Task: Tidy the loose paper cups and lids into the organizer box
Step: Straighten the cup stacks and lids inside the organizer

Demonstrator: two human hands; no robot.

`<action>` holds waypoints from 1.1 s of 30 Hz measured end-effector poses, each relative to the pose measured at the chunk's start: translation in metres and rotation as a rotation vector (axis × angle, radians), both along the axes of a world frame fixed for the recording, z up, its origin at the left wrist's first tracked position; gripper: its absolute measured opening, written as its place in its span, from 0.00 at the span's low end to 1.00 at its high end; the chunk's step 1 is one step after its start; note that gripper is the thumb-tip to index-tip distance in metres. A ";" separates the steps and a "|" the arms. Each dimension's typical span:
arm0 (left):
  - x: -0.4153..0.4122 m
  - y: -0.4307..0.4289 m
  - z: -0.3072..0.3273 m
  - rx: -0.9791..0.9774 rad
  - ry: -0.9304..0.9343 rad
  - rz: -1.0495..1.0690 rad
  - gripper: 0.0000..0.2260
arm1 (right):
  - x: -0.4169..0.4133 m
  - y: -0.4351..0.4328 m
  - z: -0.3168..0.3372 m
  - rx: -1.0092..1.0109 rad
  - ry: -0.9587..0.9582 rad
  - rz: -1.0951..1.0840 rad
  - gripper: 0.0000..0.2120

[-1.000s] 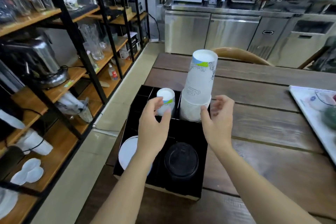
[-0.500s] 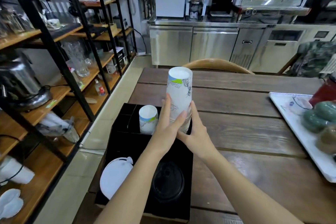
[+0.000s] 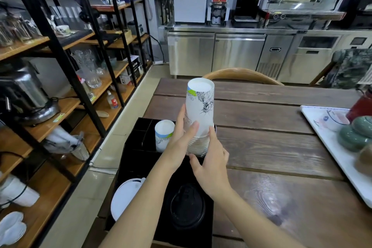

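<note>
Paper cup stack (image 3: pixel 199 119), inverted, is now clasped by both the left hand (image 3: pixel 182 139) and right hand (image 3: pixel 211 164), where a second ago it stood ungripped, above the organizer box (image 3: pixel 138 159); seating is judged under way.

At frame centre the stack of paper cups (image 3: pixel 200 119) is white, with black line drawings and a green-and-blue patch near its top. The smaller cup (image 3: pixel 163 136) left of it is white with the same green, blue and black print. The organizer box (image 3: pixel 136 159) is black. At lower centre sits a black lid (image 3: pixel 186 207), with a white lid (image 3: pixel 125 197) to its left. The desk (image 3: pixel 271 147) is dark brown wood with grain. At the right edge, a white tray (image 3: pixel 330 147) carries dull green items (image 3: pixel 354 137).
</note>
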State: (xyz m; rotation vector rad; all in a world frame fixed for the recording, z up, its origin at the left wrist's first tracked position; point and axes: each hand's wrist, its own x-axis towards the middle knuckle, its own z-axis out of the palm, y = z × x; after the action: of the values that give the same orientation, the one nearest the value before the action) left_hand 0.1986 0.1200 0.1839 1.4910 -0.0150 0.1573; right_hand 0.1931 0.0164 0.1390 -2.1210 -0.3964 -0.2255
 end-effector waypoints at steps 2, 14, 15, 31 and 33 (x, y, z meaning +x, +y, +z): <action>-0.004 0.003 -0.001 0.000 -0.019 0.075 0.24 | -0.008 0.005 0.001 0.064 -0.141 -0.024 0.30; -0.008 0.051 -0.032 -0.107 0.130 0.608 0.23 | 0.003 0.052 0.024 0.266 0.503 0.392 0.31; -0.006 0.053 -0.034 -0.101 0.157 0.579 0.23 | 0.006 0.055 0.023 0.248 0.529 0.390 0.33; -0.003 0.067 -0.036 -0.030 0.341 0.327 0.23 | 0.026 0.074 0.006 0.271 0.772 0.365 0.42; -0.008 0.064 -0.037 -0.022 0.356 0.316 0.23 | 0.028 0.078 0.005 0.279 0.794 0.366 0.43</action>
State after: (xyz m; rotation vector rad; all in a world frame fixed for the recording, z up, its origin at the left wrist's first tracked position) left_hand 0.1909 0.1839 0.1473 1.4745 0.5091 0.1435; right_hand 0.2214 0.0948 0.1444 -1.6576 -0.2446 0.7137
